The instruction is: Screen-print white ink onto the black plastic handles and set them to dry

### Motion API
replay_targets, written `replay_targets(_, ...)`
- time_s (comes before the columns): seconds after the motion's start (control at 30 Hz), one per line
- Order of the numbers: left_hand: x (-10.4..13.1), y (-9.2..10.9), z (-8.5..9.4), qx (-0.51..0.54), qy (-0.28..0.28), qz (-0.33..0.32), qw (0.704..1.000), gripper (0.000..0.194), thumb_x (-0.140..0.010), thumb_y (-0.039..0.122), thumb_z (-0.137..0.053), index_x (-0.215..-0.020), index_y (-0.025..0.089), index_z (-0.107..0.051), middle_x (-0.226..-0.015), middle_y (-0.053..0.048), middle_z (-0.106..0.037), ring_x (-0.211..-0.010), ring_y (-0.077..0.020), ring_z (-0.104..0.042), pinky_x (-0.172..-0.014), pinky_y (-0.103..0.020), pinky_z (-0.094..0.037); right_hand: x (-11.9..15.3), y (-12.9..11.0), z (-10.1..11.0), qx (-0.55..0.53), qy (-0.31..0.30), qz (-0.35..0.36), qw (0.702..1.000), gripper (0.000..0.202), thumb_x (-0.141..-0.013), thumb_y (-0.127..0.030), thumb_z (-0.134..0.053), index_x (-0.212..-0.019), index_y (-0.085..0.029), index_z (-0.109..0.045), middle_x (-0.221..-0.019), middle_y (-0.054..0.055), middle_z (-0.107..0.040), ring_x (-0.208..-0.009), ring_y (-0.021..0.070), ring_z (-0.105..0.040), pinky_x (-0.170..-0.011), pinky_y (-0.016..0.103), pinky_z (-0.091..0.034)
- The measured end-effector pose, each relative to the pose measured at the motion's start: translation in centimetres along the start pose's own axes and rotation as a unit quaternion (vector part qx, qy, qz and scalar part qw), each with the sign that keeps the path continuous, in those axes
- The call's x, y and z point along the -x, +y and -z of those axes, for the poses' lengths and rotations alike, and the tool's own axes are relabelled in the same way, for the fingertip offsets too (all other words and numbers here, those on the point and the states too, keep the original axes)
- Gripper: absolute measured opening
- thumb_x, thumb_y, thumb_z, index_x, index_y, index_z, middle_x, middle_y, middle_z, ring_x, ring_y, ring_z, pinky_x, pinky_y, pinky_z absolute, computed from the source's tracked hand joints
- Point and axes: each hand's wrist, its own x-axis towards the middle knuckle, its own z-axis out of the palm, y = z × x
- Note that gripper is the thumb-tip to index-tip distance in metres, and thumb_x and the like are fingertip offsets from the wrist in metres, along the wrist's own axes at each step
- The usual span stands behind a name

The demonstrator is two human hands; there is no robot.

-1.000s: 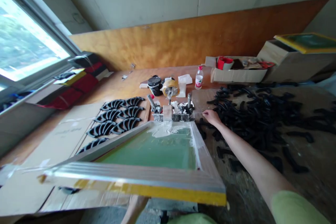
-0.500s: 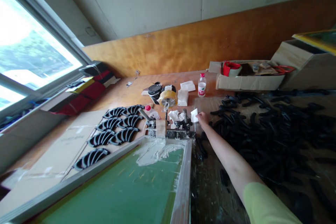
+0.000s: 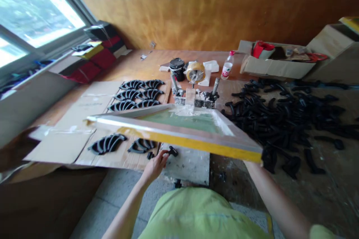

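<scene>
A framed screen [image 3: 179, 140] with a green mesh stands tilted up over the bench, its near edge raised. Below that edge, my left hand [image 3: 158, 164] pinches a small black part [image 3: 173, 151] over the grey metal plate [image 3: 186, 166]. My right hand is hidden behind the right end of the frame; only its forearm [image 3: 269, 186] shows. White paste [image 3: 183, 109] lies at the far end of the mesh, beside the clamp [image 3: 196, 99]. Black curved pieces [image 3: 108, 144] lie in rows on cardboard at the left.
Many loose black parts [image 3: 291, 115] are heaped on the right. Behind the clamp are a black tub [image 3: 177, 68], a tape roll [image 3: 195, 72] and a bottle [image 3: 227, 65]. An open carton [image 3: 277, 66] sits at the back right. A window is at the upper left.
The near end of the screen has risen from its lowered position. My right hand has left the white wipe near the clamp. My left hand has come into view with a black part, and the view has tipped down.
</scene>
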Motion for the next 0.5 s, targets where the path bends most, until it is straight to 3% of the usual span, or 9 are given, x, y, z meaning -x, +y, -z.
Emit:
replay_targets(0.13, 0.0, -0.3, 0.3, -0.111, -0.003, -0.016, 0.994, 0.041, -0.093, 0.047, -0.035, -0.119, 0.025, -0.059, -0.067, -0.005, -0.066, -0.066, -0.023, -0.066, -0.061, -0.026, -0.041, 5.3, 0.0, -6.9, 0.045, -0.123, 0.013, 0.991, 0.028, -0.07, -0.045, -0.066, -0.086, -0.022, -0.066, -0.08, 0.003, -0.067, -0.083, 0.0237, -0.061, -0.072, 0.032, -0.048)
replay_targets(0.27, 0.2, -0.3, 0.3, -0.178, 0.003, -0.012, 0.984, 0.047, -0.094, 0.049, -0.03, -0.128, 0.027, -0.054, -0.086, -0.011, -0.071, -0.079, -0.0254, -0.069, -0.069, -0.03, -0.045, 7.6, -0.8, -15.2, 0.098, -0.24, 0.073, 0.963, 0.024, -0.077, -0.045, -0.058, -0.079, -0.021, -0.059, -0.075, 0.0, -0.063, -0.073, 0.0184, -0.058, -0.068, 0.027, -0.042)
replay_targets(0.37, 0.4, -0.4, 0.2, -0.208, 0.002, -0.019, 0.978, 0.047, -0.095, 0.048, -0.028, -0.127, 0.027, -0.055, -0.09, -0.012, -0.072, -0.081, -0.0251, -0.07, -0.071, -0.03, -0.045, 7.6, -1.4, -19.9, 0.162, -0.246, 0.098, 0.951, 0.023, -0.078, -0.044, -0.058, -0.075, -0.021, -0.056, -0.068, -0.001, -0.06, -0.067, 0.0171, -0.055, -0.062, 0.026, -0.038)
replay_targets(0.5, 0.3, -0.6, 0.2, -0.221, 0.003, -0.018, 0.975, 0.046, -0.096, 0.046, -0.027, -0.119, 0.023, -0.06, -0.085, -0.014, -0.072, -0.078, -0.0266, -0.07, -0.07, -0.03, -0.046, 7.0, -1.7, -23.1, 0.284, -0.202, 0.076, 0.934, 0.028, -0.075, -0.045, -0.067, -0.067, -0.022, -0.053, -0.063, 0.0, -0.06, -0.06, 0.0158, -0.051, -0.056, 0.025, -0.032)
